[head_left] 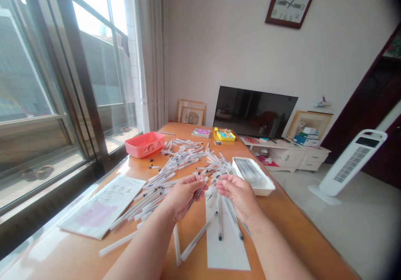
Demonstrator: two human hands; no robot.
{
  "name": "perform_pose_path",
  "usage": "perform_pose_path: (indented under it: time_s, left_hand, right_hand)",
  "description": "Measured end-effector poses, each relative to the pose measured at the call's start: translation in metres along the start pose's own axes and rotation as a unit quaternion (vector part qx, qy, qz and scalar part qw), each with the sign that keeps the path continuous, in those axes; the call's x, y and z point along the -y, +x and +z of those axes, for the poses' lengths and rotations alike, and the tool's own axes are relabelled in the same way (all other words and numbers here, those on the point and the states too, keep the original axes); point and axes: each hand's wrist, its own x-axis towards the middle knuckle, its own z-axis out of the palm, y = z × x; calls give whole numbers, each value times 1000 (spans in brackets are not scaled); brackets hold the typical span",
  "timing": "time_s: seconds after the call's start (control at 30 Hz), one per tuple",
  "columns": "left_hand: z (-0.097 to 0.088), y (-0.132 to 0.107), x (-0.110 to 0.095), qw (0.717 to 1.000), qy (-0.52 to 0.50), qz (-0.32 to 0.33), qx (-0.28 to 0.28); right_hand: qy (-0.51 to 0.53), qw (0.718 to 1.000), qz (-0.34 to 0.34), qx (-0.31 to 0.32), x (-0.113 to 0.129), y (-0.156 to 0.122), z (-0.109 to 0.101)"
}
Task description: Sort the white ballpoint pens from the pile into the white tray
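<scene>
My left hand (187, 194) is closed around a slim pen (198, 191) with a pale barrel, held at a slant over the table's middle. Just to its right, my right hand (238, 193) has thumb and fingers pinched together; whatever lies between them is too small to make out. Below the hands, a few clear pens with black ends (219, 221) rest on a white paper strip (227, 253). A wide heap of clear pen barrels and white caps (184, 159) spreads beyond and to the left. One white-capped pen (199, 236) lies partly across the strip's left edge.
At the right table edge stands a white tray (265, 188) of pens. A red plastic basket (145, 144) sits back left, near small black pieces (151, 160). A writing booklet (103, 207) lies left. Farther back are a yellow box (225, 136) and a colourful booklet (201, 133).
</scene>
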Motion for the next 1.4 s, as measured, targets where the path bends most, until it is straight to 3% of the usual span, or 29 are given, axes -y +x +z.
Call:
perform_pose_path:
  time_s: [0.13, 0.43, 0.6, 0.83, 1.4]
  left_hand:
    - [8, -3, -2, 999, 22, -3, 24]
    - [12, -2, 1, 997, 28, -16, 75]
    - [13, -1, 1, 996, 28, -14, 80]
    - [11, -2, 1, 996, 35, -8, 84]
    - [14, -2, 1, 995, 53, -12, 82]
  right_hand:
    - [60, 998, 18, 27, 8, -3, -3]
    - [52, 998, -19, 42, 14, -7, -3]
    - [48, 996, 3, 70, 15, -8, -4]
    - [-39, 996, -27, 70, 11, -7, -5]
    - [-70, 993, -49, 80, 12, -8, -4]
